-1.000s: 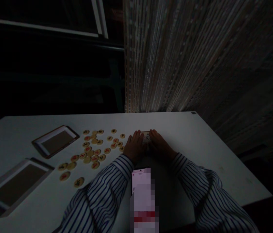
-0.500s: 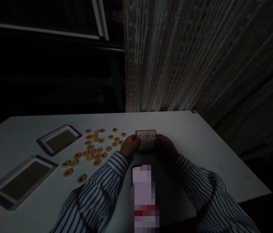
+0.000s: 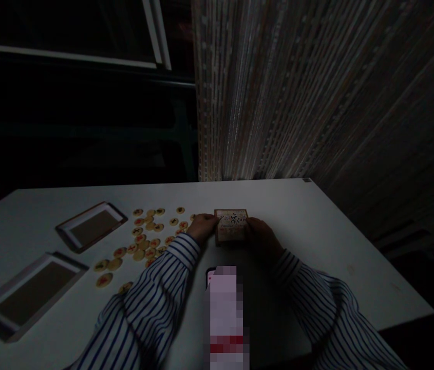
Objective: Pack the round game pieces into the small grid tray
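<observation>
Between my hands is a flat, rectangular printed Chinese chess sheet (image 3: 232, 228) with a brownish border and dark characters; I cannot tell whether it is folded. My left hand (image 3: 203, 227) pinches its left edge, fingers closed. At its right edge my right hand (image 3: 263, 234) grips it, thumb on top and the other fingers mostly in shadow. Round wooden Chinese chess pieces (image 3: 138, 254) with red or dark characters lie scattered left of my left hand, some partly covered by my striped sleeve.
Two shallow open box halves, one farther back (image 3: 92, 226) and one nearer (image 3: 30, 295), sit on the white table (image 3: 317, 231) at the left. A phone (image 3: 211, 277), mostly blurred out, is close to me between my forearms. Behind the table hangs a string curtain (image 3: 236, 103).
The printed sheet now lies flatter, its face showing more fully. My left hand has shifted slightly left, to the sheet's edge. The whole view has moved slightly.
</observation>
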The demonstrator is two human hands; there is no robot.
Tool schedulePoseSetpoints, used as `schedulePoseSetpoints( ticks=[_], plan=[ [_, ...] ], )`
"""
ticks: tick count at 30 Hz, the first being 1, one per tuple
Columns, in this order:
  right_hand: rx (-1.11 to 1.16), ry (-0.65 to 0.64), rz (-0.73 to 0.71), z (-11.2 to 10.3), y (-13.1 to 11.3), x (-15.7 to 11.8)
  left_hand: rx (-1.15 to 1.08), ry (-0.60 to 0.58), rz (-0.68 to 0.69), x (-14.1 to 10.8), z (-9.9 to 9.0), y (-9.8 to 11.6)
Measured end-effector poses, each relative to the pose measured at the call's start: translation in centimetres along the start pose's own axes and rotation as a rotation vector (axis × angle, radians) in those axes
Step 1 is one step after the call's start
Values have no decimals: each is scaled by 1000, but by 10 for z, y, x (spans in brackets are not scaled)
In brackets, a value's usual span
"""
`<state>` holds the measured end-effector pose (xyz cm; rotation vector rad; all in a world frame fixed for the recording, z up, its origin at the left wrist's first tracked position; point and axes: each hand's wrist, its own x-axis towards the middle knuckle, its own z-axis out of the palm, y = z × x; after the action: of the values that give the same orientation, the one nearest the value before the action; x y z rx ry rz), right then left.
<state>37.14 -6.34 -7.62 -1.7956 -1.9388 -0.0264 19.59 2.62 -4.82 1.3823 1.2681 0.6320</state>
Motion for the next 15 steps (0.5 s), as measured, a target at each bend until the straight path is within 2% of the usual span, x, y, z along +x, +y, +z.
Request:
schedulePoseSetpoints(
  ticks=[10,15],
  plan=[
    [2,-72,75,0,-2,2,-250,-2,-76,-4,9,-1],
    [59,-43,86,-5,-6,1,-392,-3,-98,-9,13,-2]
  ],
)
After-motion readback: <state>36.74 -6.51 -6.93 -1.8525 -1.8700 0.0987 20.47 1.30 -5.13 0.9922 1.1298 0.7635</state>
